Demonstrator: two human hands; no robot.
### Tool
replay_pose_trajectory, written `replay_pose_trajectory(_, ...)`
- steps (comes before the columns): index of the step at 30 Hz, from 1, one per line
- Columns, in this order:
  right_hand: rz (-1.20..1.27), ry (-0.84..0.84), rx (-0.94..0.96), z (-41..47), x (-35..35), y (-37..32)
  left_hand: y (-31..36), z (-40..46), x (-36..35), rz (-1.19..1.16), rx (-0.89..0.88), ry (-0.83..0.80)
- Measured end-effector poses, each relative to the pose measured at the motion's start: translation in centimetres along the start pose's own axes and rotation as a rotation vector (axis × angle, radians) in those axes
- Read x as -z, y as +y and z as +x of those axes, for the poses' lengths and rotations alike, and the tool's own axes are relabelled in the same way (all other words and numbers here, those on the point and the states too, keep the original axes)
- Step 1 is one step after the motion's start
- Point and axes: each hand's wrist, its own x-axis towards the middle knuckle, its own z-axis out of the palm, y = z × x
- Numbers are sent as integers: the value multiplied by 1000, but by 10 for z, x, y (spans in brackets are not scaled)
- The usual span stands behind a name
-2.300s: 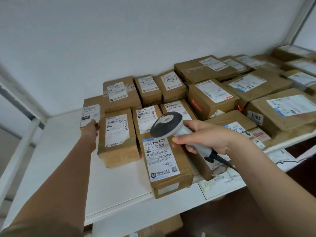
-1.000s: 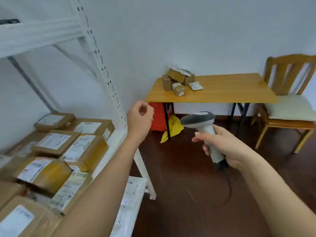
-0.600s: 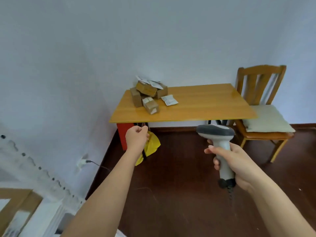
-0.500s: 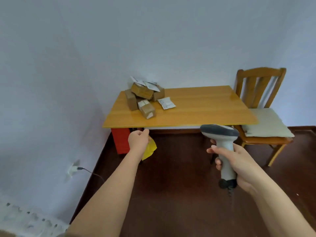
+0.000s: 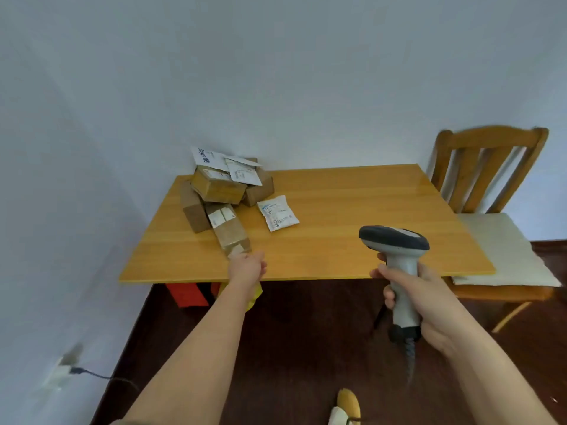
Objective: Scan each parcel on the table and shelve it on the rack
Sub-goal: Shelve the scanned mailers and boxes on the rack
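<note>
Your right hand (image 5: 420, 299) grips the scanner (image 5: 399, 265) upright over the table's (image 5: 337, 216) near edge. Your left hand (image 5: 247, 266) reaches the near end of a long box (image 5: 228, 230); whether its fingers have closed on it is unclear. Farther back sit the stacked parcels (image 5: 221, 184) and a white pouch (image 5: 277, 212).

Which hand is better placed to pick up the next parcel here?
Left. The left hand is at the end of the long brown parcel; the right hand grips the scanner.
</note>
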Motion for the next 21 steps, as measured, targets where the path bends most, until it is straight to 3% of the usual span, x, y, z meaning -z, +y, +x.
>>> replay_pose_trajectory(6,-48,-110,-54,140,-4,-32,30,91,-46,62,57,103)
replay_pose_trajectory(14,-157,-173,-153,275,-31,-46,45,173,-99,160,52,111)
replay_pose_trajectory(21,-252,-117,-223,361,-51,-37,46,260,-149,488,-3,-8)
